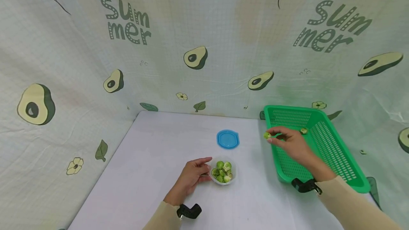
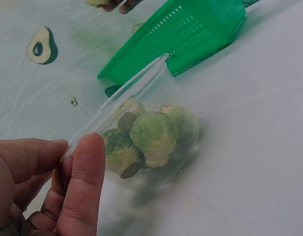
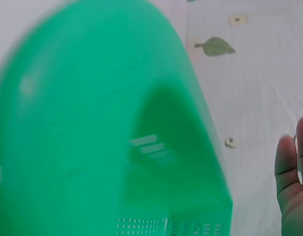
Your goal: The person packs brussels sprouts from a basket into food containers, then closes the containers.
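Note:
In the head view, a clear plastic bowl (image 1: 234,173) on the table holds several Brussels sprouts (image 1: 220,174). My left hand (image 1: 193,174) grips its left rim; in the left wrist view the thumb and fingers (image 2: 83,182) pinch that rim. Over the left edge of the green basket (image 1: 332,141), my right hand (image 1: 292,144) pinches one Brussels sprout (image 1: 267,135) between thumb and fingertips. Another sprout (image 1: 303,130) lies inside the basket. The right wrist view shows mainly the basket wall (image 3: 82,123), with part of the right hand (image 3: 291,182) at the right edge.
A round blue lid (image 1: 228,139) lies on the white table (image 1: 153,152), just behind the bowl. The basket stands at the table's right side. A printed cloth (image 1: 223,20) hangs behind and along both sides.

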A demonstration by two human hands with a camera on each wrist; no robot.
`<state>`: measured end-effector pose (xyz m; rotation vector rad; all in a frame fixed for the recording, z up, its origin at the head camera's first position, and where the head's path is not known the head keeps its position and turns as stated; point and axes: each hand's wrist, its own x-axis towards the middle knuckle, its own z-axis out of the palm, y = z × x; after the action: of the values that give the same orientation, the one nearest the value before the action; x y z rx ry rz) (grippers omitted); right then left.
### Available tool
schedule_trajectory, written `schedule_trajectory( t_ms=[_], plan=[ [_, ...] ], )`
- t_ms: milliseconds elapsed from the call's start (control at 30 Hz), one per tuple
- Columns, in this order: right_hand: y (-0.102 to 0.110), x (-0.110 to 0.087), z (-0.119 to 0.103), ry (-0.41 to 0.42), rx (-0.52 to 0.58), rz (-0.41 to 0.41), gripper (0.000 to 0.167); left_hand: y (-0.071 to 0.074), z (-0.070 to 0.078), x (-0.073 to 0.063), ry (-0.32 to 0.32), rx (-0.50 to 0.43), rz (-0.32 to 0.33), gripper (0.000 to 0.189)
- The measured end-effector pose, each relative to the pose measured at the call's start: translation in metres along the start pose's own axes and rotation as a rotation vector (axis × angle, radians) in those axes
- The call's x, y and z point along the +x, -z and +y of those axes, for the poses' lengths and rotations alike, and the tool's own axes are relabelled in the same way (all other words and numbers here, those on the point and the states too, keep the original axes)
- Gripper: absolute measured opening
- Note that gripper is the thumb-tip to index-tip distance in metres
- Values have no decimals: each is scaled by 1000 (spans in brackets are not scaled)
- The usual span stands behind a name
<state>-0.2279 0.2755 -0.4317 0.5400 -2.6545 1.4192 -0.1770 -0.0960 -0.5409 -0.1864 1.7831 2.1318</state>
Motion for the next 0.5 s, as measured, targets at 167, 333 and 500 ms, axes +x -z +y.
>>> schedule_trajectory(
  t_ms=[167,333,500],
  plan=[
    [-14,0,-5,46,14,0,22,0,1,-1,1,-2,0,47],
    [-31,-1,-8,114,48,-9,20,0,1,-1,4,0,4,46],
    [-48,-3,-7,177,58,-23,21,0,0,-1,4,-5,0,46]
  ],
)
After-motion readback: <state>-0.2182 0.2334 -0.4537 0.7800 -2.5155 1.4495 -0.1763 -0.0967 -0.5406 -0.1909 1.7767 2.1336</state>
